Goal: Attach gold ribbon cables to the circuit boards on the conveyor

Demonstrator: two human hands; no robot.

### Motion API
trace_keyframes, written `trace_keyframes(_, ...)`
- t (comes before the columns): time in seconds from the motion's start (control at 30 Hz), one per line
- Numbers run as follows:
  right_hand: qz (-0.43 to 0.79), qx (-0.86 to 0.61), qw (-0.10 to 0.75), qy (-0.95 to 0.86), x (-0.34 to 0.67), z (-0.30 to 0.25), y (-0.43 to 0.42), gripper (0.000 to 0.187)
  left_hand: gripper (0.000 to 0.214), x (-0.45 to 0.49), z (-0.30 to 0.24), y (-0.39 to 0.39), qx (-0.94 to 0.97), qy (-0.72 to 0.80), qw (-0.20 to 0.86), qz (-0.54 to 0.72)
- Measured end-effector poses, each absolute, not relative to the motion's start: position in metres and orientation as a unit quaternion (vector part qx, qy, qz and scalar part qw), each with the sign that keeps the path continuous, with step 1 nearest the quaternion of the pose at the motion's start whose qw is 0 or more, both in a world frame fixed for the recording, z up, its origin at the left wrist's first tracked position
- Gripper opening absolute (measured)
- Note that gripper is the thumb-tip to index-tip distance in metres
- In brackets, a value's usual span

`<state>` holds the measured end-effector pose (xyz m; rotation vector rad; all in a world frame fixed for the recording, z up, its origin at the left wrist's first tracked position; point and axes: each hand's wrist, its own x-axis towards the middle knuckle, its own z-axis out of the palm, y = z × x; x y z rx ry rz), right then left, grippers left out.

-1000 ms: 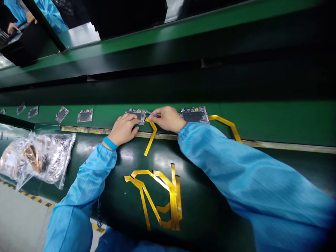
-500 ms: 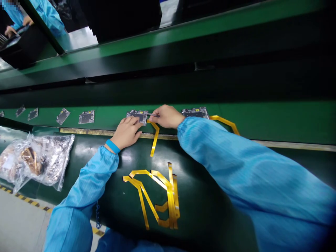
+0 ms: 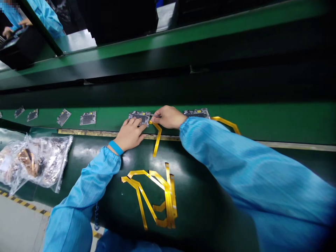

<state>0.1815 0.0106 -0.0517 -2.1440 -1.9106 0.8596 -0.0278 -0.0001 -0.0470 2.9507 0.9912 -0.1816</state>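
Note:
My left hand (image 3: 131,134) lies over the lower left part of a grey circuit board (image 3: 144,117) on the green belt. Its fingers rest on the board and the thumb is spread apart below. A thin grey pair of tweezers (image 3: 155,115) is pinched in my right hand (image 3: 169,117), its tip at the board's right edge. From that edge a yellow flex cable (image 3: 158,140) hangs down over the belt's border; my fingers partly hide where the two meet. Behind my right forearm sits a second circuit board (image 3: 196,113) with another flex cable (image 3: 225,121) at its right.
Several loose flex cables (image 3: 168,199) lie on the dark green worktop in front of me. Clear plastic bags (image 3: 49,157) stand at the left. More boards (image 3: 88,118) lie along the belt to the left. A co-worker's sleeve (image 3: 49,15) shows at the far upper left.
Both hands, the board under them and the other nearby boards have shifted slightly right against the worktop. The view has also moved a little. My hold on the tweezers looks the same.

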Motion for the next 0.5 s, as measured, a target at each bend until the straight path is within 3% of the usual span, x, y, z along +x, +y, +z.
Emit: trace_keyframes(0.5, 0.256, -0.697, 0.078, -0.665, 0.199, -0.062, 0.000, 0.022, 0.069, 0.009, -0.047, -0.027, 0.927, 0.346, -0.066, -0.129)
